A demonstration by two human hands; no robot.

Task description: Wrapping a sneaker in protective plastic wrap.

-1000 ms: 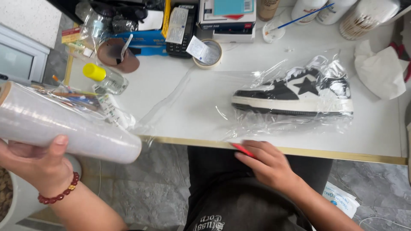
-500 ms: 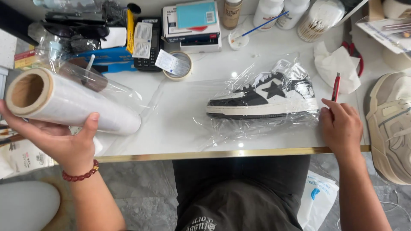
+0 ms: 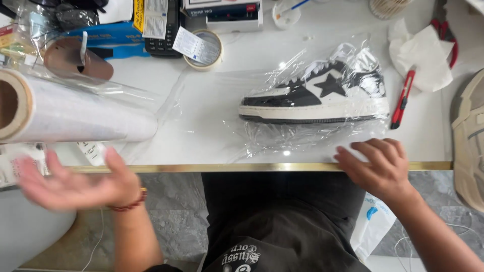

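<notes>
Tape ring (image 3: 202, 49), red cutter (image 3: 402, 99), crumpled tissue (image 3: 419, 57).

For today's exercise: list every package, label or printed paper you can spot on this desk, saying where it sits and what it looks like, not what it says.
White paper label: rectangular, lying across the tape roll, top centre.
Blue box: flat, top left, behind the brown disc.
Yellow-and-white printed label: upright strip, top left of centre.
Dark box: top centre, white-edged.
White strip label: near edge, under the film roll.
</notes>
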